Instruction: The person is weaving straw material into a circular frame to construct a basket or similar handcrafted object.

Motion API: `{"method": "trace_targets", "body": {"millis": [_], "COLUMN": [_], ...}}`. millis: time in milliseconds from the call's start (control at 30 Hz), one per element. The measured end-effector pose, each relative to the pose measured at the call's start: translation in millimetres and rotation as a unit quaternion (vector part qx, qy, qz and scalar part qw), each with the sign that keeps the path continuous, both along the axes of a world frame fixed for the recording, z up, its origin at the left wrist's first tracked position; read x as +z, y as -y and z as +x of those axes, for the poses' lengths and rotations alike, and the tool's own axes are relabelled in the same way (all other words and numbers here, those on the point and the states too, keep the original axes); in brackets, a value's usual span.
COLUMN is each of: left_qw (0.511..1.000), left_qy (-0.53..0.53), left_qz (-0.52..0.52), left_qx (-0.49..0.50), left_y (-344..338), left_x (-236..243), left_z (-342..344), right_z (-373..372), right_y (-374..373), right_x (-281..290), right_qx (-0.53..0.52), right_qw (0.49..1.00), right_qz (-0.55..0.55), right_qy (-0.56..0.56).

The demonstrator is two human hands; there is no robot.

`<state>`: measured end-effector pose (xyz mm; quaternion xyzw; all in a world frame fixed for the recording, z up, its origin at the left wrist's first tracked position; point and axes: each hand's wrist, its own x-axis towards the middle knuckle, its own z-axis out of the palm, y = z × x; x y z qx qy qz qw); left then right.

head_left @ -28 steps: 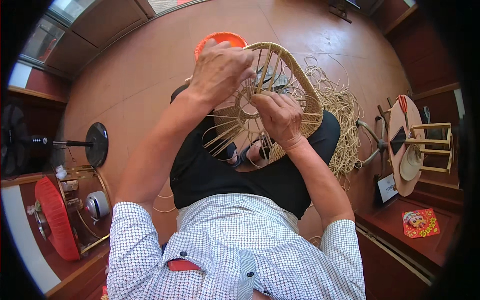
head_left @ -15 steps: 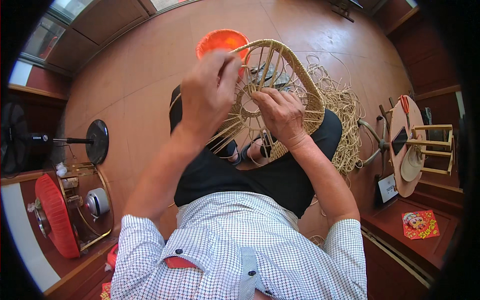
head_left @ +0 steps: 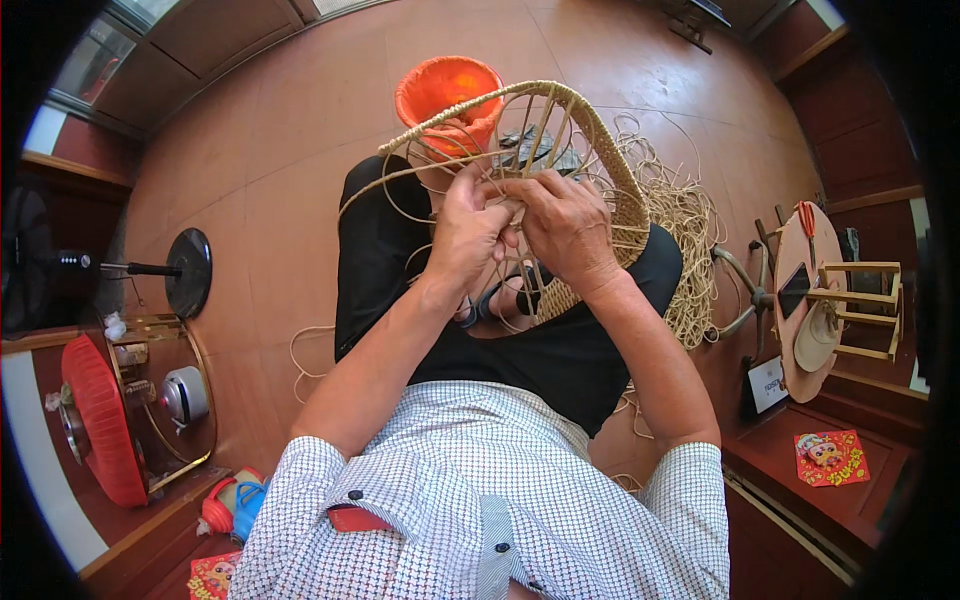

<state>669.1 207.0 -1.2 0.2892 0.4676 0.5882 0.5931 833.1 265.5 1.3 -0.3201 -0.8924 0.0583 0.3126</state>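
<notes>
Two hands were held close together over the lap, and between and beneath them stood the pale woven frame (head_left: 610,140), its rim raised on the far side and its woven right side set near the right knee. The spokes by its middle were pinched, it seemed, by the right hand (head_left: 568,225); the fingers of the left hand (head_left: 470,235) were bent in to meet it, though whether anything was gripped there could not be told. A loose strand (head_left: 400,185) was bowed out to the left. By the look of it, a strand was being worked in among the open spokes; steady support of the frame and a clear path for the loose end were called for next.

And the containers! On the floor just beyond the frame, an orange-lined bin (head_left: 408,100) was seen, its bottom too unclear to be read. Something red was tucked in the shirt pocket (head_left: 385,498). To the right, uncontained, a great heap of cord (head_left: 685,250) was spread over the floor.
</notes>
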Motion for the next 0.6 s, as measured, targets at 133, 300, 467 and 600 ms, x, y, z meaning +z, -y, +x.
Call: {"method": "trace_targets", "body": {"millis": [133, 300, 467, 600], "left_qw": [0.986, 0.964, 0.977, 0.996], "left_qy": [-0.143, -0.263, -0.214, -0.064], "left_qz": [-0.076, 0.001, 0.0, -0.055], "left_qx": [-0.037, -0.036, -0.001, 0.004], "left_y": [-12.8, -15.9, -10.3, -11.2], "left_x": [-7.5, -28.1, -18.4, -2.7], "left_z": [0.5, -1.4, 9.2, 17.2], "right_z": [3.3, 6.3, 7.6, 8.6], "right_y": [-3.0, -5.6, -6.5, -7.2], "right_x": [4.6, 3.7, 5.8, 6.8], "right_qx": [0.022, 0.038, 0.044, 0.04], "right_qw": [0.999, 0.997, 0.997, 0.996], "right_qz": [-0.022, -0.062, -0.059, -0.074], "right_qy": [0.018, 0.003, 0.011, 0.016]}}
